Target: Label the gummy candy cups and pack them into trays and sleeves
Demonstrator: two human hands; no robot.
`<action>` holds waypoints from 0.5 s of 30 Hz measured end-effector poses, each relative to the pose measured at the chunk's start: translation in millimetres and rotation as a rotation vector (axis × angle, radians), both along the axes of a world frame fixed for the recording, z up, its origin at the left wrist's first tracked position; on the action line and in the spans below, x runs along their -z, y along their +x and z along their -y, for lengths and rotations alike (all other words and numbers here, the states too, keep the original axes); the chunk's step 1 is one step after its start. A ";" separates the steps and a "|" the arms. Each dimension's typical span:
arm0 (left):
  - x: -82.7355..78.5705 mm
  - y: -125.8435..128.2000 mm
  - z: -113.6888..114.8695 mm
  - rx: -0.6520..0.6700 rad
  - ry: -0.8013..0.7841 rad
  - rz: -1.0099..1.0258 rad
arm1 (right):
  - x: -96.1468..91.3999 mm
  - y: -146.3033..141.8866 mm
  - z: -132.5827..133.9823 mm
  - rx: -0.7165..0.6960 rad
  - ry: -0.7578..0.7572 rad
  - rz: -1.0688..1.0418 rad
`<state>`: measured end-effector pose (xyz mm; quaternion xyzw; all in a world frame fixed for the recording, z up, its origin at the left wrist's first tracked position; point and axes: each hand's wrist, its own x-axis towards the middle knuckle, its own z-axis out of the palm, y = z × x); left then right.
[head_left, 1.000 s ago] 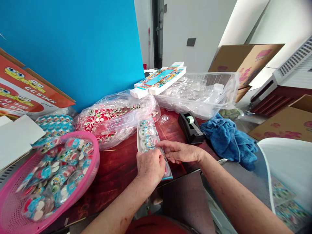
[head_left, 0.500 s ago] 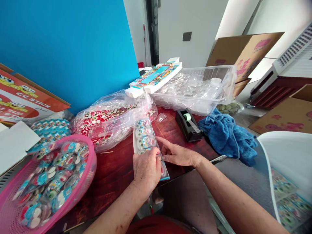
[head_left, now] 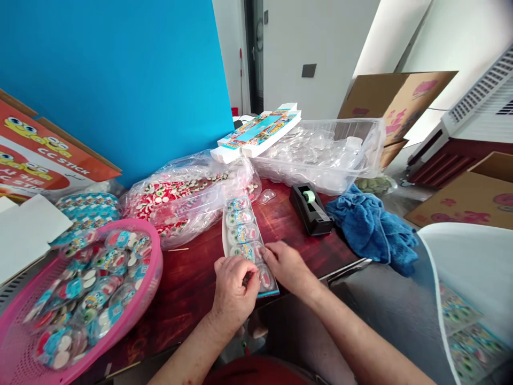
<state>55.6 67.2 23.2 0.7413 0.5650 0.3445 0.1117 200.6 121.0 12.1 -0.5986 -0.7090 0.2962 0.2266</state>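
Note:
In front of me on the dark red table lies a long, shallow display box (head_left: 225, 231). It holds a row of clear plastic packs (head_left: 244, 233) with blue labels and red, white and green pieces inside. My left hand (head_left: 236, 286) is closed at the near left side of the box, thumb curled towards the fingers. Whatever lies between those fingers, if anything, is hidden. At the right edge of the box, my right hand (head_left: 286, 264) is bent with its fingertips on one of the near packs. The nearest pack (head_left: 265, 278) shows between both hands.
A pink basket (head_left: 154, 256) of filled packs stands left, before a bag of red and white pieces (head_left: 172, 198). Behind are a printed carton (head_left: 260, 128) and a clear bin (head_left: 360, 171) of plastic shells. A tape dispenser (head_left: 310, 208) and blue towel (head_left: 371, 227) lie right.
My left hand has moved left and slightly down, uncovering the near packs. My right hand has drawn in its stretched forefinger and now has its fingertips on a pack.

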 end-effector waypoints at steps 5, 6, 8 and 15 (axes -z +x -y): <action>7.1 -25.9 -1.5 0.091 -0.058 0.342 | -3.2 -9.5 33.6 -0.049 -0.042 -0.020; 5.8 -34.7 -6.7 0.084 -0.099 0.414 | -1.3 -8.4 40.7 -0.053 -0.039 -0.031; -1.8 -51.9 -23.2 0.037 -0.161 0.445 | 4.8 -5.2 55.1 -0.013 -0.002 -0.024; -57.6 -52.0 -102.0 0.420 -0.295 -0.758 | 26.7 -16.9 88.1 0.021 0.516 0.265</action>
